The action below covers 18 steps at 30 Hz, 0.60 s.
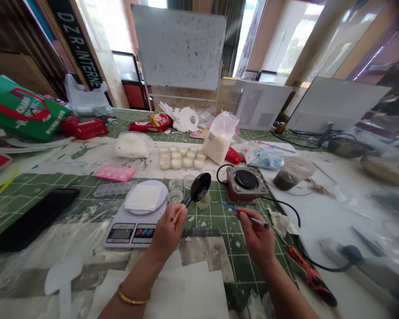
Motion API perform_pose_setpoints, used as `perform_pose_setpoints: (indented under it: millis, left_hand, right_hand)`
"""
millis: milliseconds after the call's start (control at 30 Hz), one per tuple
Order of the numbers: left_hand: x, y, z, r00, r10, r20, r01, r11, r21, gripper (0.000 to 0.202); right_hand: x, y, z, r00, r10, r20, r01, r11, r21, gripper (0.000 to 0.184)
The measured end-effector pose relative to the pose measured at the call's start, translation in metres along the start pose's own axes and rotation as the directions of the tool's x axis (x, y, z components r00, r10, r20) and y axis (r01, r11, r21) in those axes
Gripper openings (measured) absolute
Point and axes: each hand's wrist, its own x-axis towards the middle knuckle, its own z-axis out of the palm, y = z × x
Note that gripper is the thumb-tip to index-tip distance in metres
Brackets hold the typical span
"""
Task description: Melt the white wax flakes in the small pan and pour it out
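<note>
The left hand [167, 232], wrist raised, curls closed around the handle of a black spoon [199, 187], its bowl at two o'clock. The right hand [256, 237] pinches a thin blue paintbrush [242, 215], bristles toward three o'clock. A digital kitchen scale [119, 235] sits at the left hand's nine o'clock.

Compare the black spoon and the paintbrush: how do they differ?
The black spoon has a wide, glossy bowl; the paintbrush is slim, with a thin blue handle. The spoon is in the left hand, its bowl raised high; the paintbrush is in the right hand, lying nearer level, dark tip pointing right. Both are held in the fingers above the green cutting mat.
</note>
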Motion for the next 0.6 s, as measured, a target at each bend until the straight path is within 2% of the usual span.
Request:
perform_pose_setpoints:
  millis: [167, 300, 400, 500, 600]
  left_hand:
    - [-0.001, -0.005, -0.001, 0.986, 0.143, 0.08, -0.152, 0.981, 0.122, 0.012]
    - [-0.002, -0.007, -0.002, 0.971, 0.209, 0.114, -0.229, 0.952, 0.205, 0.011]
    - [-0.002, -0.007, -0.001, 0.97, 0.221, 0.106, -0.24, 0.942, 0.236, 0.011]
    - [-0.002, -0.007, -0.001, 0.977, 0.194, 0.09, -0.211, 0.945, 0.249, 0.014]
    - [-0.002, -0.006, -0.001, 0.985, 0.146, 0.096, -0.168, 0.942, 0.292, 0.02]
  right_hand:
    - [-0.001, -0.002, 0.001, 0.999, -0.035, 0.017, 0.035, 0.999, -0.009, 0.02]
    - [-0.002, -0.002, 0.003, 0.998, -0.059, 0.026, 0.059, 0.998, -0.004, 0.02]
    - [-0.002, -0.001, 0.004, 0.996, -0.091, 0.022, 0.092, 0.995, -0.026, 0.02]
    - [0.0, -0.004, 0.0, 0.983, -0.179, 0.031, 0.181, 0.977, -0.108, 0.02]
    - [0.003, -0.013, -0.01, 0.951, -0.288, 0.115, 0.308, 0.919, -0.247, 0.023]
